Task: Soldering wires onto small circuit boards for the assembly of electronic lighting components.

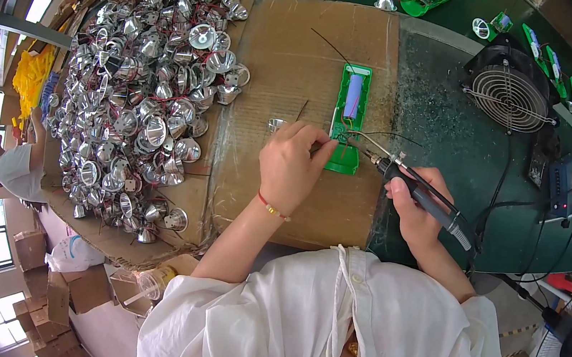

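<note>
My right hand (421,203) is wrapped round a black-and-grey soldering iron (427,201), which has a thin metal feed tube along it. Its tip reaches a small circuit board (344,134) inside a green plastic casing (343,161). A purple cylindrical battery (353,97) lies in the upper part of that casing, with thin wires around the board. Left of the casing, my left hand (292,161) is closed, thumb and forefinger pinched close to the board; what they hold is too small to make out. A silver reflector cup (276,125) shows partly behind its knuckles.
A heap of silver reflector cups (155,132) with red and black wires fills a cardboard box at left. Cardboard (281,48) covers the work area. At right stand a black fan (506,95) and a blue control box (567,185). More green casings (425,0) line the back; co-workers (11,157) are at left.
</note>
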A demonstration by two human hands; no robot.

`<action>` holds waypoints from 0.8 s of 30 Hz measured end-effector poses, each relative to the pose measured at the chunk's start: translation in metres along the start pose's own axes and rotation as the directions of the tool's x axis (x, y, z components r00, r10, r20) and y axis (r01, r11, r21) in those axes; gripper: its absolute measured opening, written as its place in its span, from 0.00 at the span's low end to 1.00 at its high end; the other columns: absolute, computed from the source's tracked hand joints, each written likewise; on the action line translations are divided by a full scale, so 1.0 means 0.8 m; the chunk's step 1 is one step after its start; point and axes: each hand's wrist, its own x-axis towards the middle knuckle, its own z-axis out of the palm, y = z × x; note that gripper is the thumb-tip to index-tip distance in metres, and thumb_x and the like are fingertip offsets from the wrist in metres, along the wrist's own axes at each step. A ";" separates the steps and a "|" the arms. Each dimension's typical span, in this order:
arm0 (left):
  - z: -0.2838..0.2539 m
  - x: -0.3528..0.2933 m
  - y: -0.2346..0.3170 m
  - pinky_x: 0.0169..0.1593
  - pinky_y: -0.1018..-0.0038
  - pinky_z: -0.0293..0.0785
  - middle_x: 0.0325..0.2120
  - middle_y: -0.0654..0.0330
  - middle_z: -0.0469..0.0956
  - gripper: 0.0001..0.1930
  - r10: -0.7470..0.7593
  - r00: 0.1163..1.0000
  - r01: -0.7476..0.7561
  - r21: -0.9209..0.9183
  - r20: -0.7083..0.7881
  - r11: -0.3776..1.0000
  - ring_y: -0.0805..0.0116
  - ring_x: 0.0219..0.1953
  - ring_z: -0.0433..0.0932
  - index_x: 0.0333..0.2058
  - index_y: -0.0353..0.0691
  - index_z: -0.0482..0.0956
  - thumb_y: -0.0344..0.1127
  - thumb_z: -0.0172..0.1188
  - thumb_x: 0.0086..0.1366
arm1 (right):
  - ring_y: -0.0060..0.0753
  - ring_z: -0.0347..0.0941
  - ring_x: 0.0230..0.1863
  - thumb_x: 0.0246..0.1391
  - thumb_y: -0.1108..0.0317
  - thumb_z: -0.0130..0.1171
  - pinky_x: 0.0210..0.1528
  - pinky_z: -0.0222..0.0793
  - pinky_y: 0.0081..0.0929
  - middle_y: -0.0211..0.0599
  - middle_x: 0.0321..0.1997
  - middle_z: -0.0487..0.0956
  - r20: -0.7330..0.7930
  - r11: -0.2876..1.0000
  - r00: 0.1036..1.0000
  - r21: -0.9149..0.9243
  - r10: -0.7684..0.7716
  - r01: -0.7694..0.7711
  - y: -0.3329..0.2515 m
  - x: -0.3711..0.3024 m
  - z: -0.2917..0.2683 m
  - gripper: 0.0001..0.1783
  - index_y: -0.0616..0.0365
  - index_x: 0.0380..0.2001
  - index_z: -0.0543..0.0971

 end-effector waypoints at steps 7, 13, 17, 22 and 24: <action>0.003 0.003 -0.007 0.28 0.70 0.67 0.17 0.60 0.74 0.07 0.136 0.990 -0.135 0.027 -0.047 0.990 0.62 0.21 0.73 0.19 0.38 0.76 0.32 0.64 0.49 | 0.22 0.74 0.24 0.49 0.73 0.58 0.27 0.72 0.19 0.39 0.26 0.76 0.047 0.998 0.998 -0.052 0.030 -0.027 0.009 -0.001 0.001 0.09 0.67 0.31 0.71; 0.007 0.005 -0.007 0.28 0.70 0.67 0.15 0.59 0.73 0.07 0.051 0.999 -0.051 -0.059 -0.012 0.997 0.62 0.20 0.72 0.18 0.38 0.76 0.31 0.64 0.48 | 0.19 0.73 0.23 0.49 0.73 0.60 0.26 0.70 0.16 0.38 0.23 0.77 -0.060 0.980 0.986 0.135 0.154 -0.145 0.001 -0.002 0.006 0.09 0.66 0.30 0.71; 0.004 0.005 -0.007 0.28 0.70 0.67 0.16 0.59 0.74 0.07 0.064 0.998 -0.065 -0.059 -0.011 0.996 0.63 0.20 0.72 0.18 0.37 0.76 0.31 0.64 0.48 | 0.22 0.73 0.25 0.50 0.74 0.58 0.29 0.72 0.19 0.42 0.26 0.77 -0.085 0.965 0.988 0.238 0.132 -0.109 -0.006 -0.005 0.001 0.10 0.67 0.33 0.70; 0.003 0.006 -0.006 0.26 0.71 0.67 0.16 0.58 0.74 0.07 0.041 0.999 -0.041 -0.063 0.005 0.997 0.63 0.19 0.73 0.18 0.37 0.76 0.31 0.65 0.48 | 0.22 0.73 0.25 0.50 0.73 0.59 0.29 0.71 0.19 0.41 0.26 0.77 -0.065 0.970 0.992 0.225 0.108 -0.091 -0.001 -0.007 -0.001 0.10 0.67 0.33 0.70; 0.003 0.005 -0.006 0.25 0.72 0.67 0.16 0.58 0.74 0.07 0.035 0.999 -0.034 -0.065 0.012 0.997 0.63 0.19 0.73 0.19 0.36 0.76 0.31 0.65 0.48 | 0.22 0.73 0.25 0.50 0.73 0.59 0.29 0.71 0.19 0.41 0.25 0.77 -0.068 0.971 0.992 0.220 0.109 -0.091 -0.002 -0.008 -0.003 0.10 0.67 0.33 0.70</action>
